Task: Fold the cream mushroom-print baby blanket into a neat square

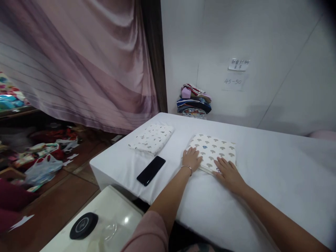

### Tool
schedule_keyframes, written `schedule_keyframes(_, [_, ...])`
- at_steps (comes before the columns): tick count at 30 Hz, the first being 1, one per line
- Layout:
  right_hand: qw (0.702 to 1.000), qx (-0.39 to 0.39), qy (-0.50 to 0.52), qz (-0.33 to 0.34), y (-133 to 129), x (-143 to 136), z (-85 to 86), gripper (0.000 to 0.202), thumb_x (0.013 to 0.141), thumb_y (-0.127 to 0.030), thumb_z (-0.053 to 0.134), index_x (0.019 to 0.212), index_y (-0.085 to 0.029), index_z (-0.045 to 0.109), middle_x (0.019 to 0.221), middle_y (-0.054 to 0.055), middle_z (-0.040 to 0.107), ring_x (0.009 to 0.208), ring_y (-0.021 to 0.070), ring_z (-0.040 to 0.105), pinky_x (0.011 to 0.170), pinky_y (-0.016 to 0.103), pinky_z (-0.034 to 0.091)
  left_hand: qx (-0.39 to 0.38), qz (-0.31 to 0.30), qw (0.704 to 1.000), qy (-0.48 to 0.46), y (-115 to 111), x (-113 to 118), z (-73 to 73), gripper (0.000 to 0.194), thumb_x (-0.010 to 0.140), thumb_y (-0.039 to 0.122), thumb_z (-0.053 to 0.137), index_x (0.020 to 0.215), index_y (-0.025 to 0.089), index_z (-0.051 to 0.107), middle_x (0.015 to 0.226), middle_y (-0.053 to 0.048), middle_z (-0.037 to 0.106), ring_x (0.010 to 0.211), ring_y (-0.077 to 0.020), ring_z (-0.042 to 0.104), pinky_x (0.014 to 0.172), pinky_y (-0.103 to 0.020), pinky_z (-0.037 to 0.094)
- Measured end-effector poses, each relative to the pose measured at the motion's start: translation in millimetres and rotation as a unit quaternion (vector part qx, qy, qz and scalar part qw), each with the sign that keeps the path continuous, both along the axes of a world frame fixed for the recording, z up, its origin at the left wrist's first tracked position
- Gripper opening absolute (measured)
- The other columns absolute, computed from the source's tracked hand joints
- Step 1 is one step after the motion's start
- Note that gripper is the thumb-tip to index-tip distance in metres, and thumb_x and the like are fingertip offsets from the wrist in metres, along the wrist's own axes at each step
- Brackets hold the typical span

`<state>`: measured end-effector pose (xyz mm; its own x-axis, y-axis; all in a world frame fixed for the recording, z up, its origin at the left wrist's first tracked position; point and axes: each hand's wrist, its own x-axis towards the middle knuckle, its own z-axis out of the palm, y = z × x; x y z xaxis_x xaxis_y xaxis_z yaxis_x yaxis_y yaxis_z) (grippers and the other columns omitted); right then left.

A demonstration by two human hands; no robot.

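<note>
A folded white cloth with a grey-brown mushroom-like print (214,148) lies flat on the white-covered table. My left hand (192,159) rests open on its near left corner, fingers pointing away from me, a thin bracelet at the wrist. On the near right part of the same cloth lies my right hand (230,175), open, with its fingers slightly spread. Both hands press from above and grip nothing. Further left is a second folded white cloth with a small dark print (153,138). A black phone (151,170) lies between that cloth and my left forearm.
The white table (278,171) runs off to the right. A stack of folded fabrics (194,101) stands beyond its far edge, against the wall. A pinkish curtain (112,70) hangs at the left. Nearer me, a pale cabinet (118,206) carries a round black object (84,225).
</note>
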<state>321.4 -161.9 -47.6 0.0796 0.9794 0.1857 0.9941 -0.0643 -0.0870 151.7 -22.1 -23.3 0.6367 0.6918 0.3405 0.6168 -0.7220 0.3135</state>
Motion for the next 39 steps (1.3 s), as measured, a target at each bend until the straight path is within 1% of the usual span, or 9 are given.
schedule_keyframes(4, [0.996, -0.049, 0.079, -0.015, 10.5, 5.2, 17.8, 0.058, 0.089, -0.056, 0.023, 0.133, -0.024, 0.044, 0.144, 0.007, 0.033, 0.134, 0.0253, 0.024, 0.107, 0.048, 0.023, -0.003, 0.013, 0.999, 0.036, 1.9, 0.5, -13.9, 0.036, 0.09, 0.037, 0.036, 0.122, 0.025, 0.049, 0.138, -0.002, 0.042, 0.132, -0.0215, 0.026, 0.108, -0.049, 0.02])
schedule_keyframes(10, [0.997, 0.012, 0.056, -0.045, 73.5, 24.8, 47.4, 0.058, 0.089, -0.051, 0.027, 0.135, -0.018, 0.04, 0.146, 0.011, 0.029, 0.136, 0.0264, 0.019, 0.107, 0.047, 0.02, -0.009, 0.014, 0.999, 0.034, 2.5, -0.2, -14.0, 0.038, 0.09, 0.038, 0.034, 0.123, 0.025, 0.048, 0.138, -0.001, 0.043, 0.132, -0.0211, 0.027, 0.108, -0.048, 0.02])
schedule_keyframes(12, [0.996, 0.003, 0.021, -0.091, 90.5, 41.2, 42.2, 0.057, 0.089, -0.049, 0.029, 0.134, -0.015, 0.04, 0.145, 0.013, 0.03, 0.135, 0.0285, 0.021, 0.106, 0.049, 0.021, -0.014, 0.012, 0.999, 0.031, 2.9, -1.1, -13.8, 0.039, 0.09, 0.039, 0.034, 0.124, 0.026, 0.048, 0.138, -0.001, 0.042, 0.132, -0.021, 0.027, 0.108, -0.048, 0.019])
schedule_keyframes(15, [0.987, -0.036, 0.004, -0.16, 98.9, 68.0, 20.5, 0.057, 0.088, -0.049, 0.028, 0.132, -0.015, 0.04, 0.143, 0.013, 0.034, 0.132, 0.0297, 0.026, 0.103, 0.051, 0.025, -0.021, 0.004, 0.999, 0.024, 3.3, -2.6, -14.6, 0.039, 0.09, 0.04, 0.035, 0.124, 0.026, 0.048, 0.138, 0.0, 0.042, 0.132, -0.0206, 0.027, 0.109, -0.048, 0.019])
schedule_keyframes(19, [0.985, -0.037, -0.009, -0.167, 92.8, 85.9, -2.0, 0.059, 0.088, -0.051, 0.023, 0.133, -0.016, 0.037, 0.144, 0.011, 0.033, 0.133, 0.0278, 0.025, 0.103, 0.051, 0.025, -0.03, -0.001, 0.999, 0.014, 2.7, -3.1, -14.9, 0.038, 0.089, 0.039, 0.036, 0.123, 0.026, 0.048, 0.138, -0.001, 0.042, 0.132, -0.0206, 0.026, 0.109, -0.048, 0.018])
schedule_keyframes(24, [0.985, -0.044, -0.027, -0.167, 103.4, 71.5, 12.5, 0.058, 0.087, -0.054, 0.022, 0.129, -0.019, 0.042, 0.141, 0.011, 0.037, 0.132, 0.0296, 0.026, 0.102, 0.056, 0.022, -0.046, 0.003, 0.999, 0.004, 1.2, -2.0, -13.3, 0.038, 0.089, 0.038, 0.037, 0.123, 0.026, 0.049, 0.139, -0.001, 0.042, 0.132, -0.0214, 0.025, 0.11, -0.049, 0.017])
schedule_keyframes(30, [0.997, -0.059, 0.004, -0.056, 171.3, 26.0, 37.4, 0.063, 0.088, -0.055, 0.02, 0.139, -0.019, 0.03, 0.149, 0.009, 0.023, 0.137, 0.025, 0.014, 0.108, 0.049, 0.015, -0.042, 0.007, 0.999, -0.011, 0.0, -2.5, -14.0, 0.039, 0.088, 0.038, 0.038, 0.123, 0.026, 0.048, 0.138, -0.002, 0.042, 0.132, -0.0222, 0.025, 0.11, -0.05, 0.017])
schedule_keyframes(34, [0.995, -0.085, 0.042, -0.02, 208.3, 13.0, 28.3, 0.063, 0.088, -0.056, 0.023, 0.14, -0.02, 0.029, 0.148, 0.008, 0.025, 0.136, 0.024, 0.018, 0.108, 0.047, 0.016, -0.054, 0.001, 0.999, -0.008, 1.3, -2.5, -16.4, 0.04, 0.088, 0.039, 0.038, 0.125, 0.026, 0.047, 0.14, -0.002, 0.04, 0.133, -0.0228, 0.025, 0.11, -0.05, 0.016])
schedule_keyframes(39, [0.996, -0.065, 0.061, -0.024, 215.6, 18.3, 12.0, 0.062, 0.087, -0.057, 0.025, 0.139, -0.022, 0.029, 0.144, 0.007, 0.033, 0.131, 0.0234, 0.03, 0.106, 0.045, 0.021, -0.072, 0.004, 0.997, -0.001, 2.4, -1.1, -17.1, 0.041, 0.088, 0.039, 0.037, 0.126, 0.026, 0.047, 0.14, -0.002, 0.04, 0.133, -0.0233, 0.025, 0.111, -0.051, 0.015])
